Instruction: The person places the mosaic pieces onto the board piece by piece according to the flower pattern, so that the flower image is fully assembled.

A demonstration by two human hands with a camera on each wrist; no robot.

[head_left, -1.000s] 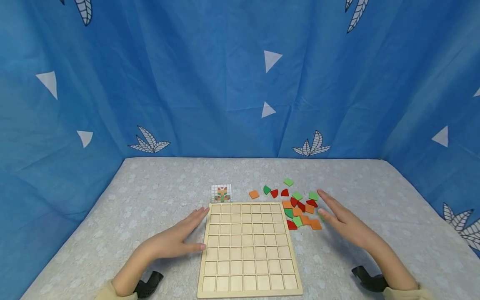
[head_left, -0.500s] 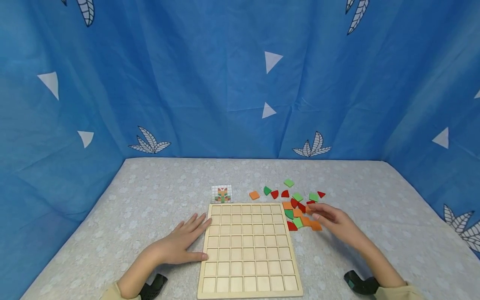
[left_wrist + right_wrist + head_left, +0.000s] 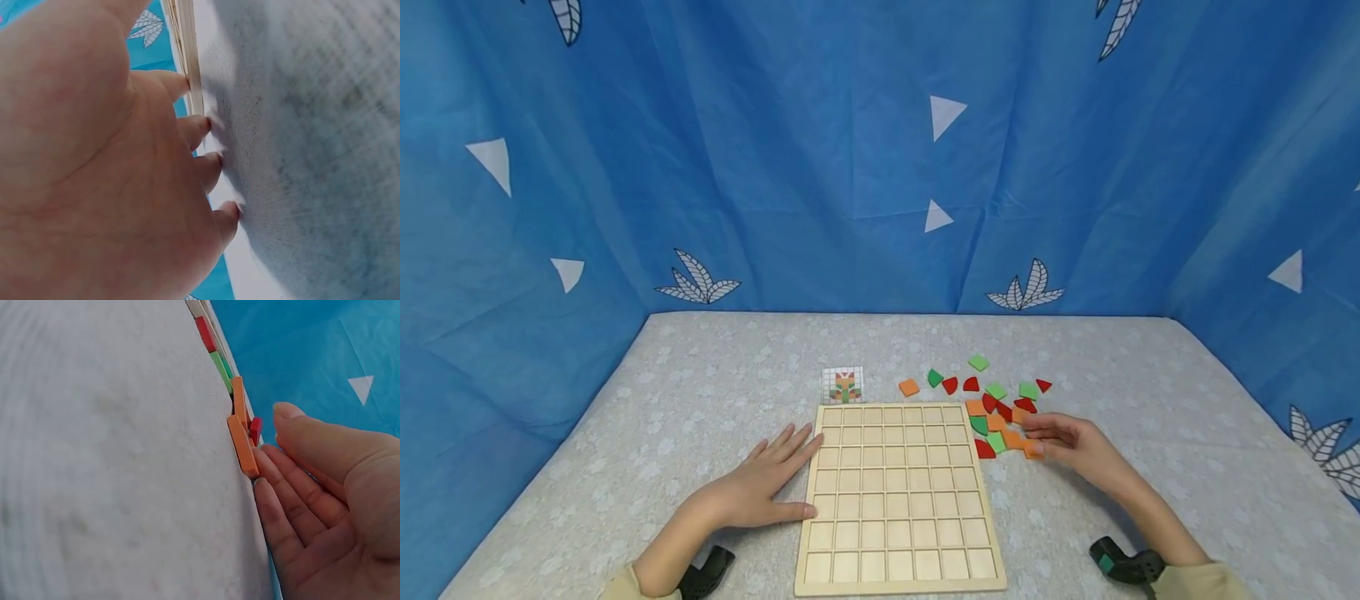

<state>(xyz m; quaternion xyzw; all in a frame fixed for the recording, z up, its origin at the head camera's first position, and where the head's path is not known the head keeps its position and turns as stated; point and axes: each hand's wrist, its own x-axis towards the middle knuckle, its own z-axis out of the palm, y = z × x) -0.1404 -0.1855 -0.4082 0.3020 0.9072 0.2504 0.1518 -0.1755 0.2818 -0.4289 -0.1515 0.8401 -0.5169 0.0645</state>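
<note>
A pale wooden grid board point(image 3: 895, 481) lies flat on the table. My left hand point(image 3: 752, 492) rests at its left edge with spread fingers, the thumb and index fingertips on the frame; in the left wrist view, the other fingertips point(image 3: 231, 209) press on the tablecloth. My right hand point(image 3: 1082, 446) reaches low to the right side of a loose group of flat coloured pieces. Closest to it is an orange square piece point(image 3: 244, 447), at the fingertips in the right wrist view, while the thumb stands apart from it. Red quarter-round pieces point(image 3: 985, 449) and green ones point(image 3: 979, 425) lie around.
Behind the board lies a small pattern card point(image 3: 842, 385) with a gridded picture. More pieces, such as an orange square point(image 3: 909, 387) and a light green square point(image 3: 978, 362), are scattered beyond the board's far right corner. A blue curtain point(image 3: 790, 167) hangs behind the table.
My right hand has come leftward and then down toward the near orange squares, uncovering a small red piece behind. My left hand has settled with fingers spread at the board's left edge.
</note>
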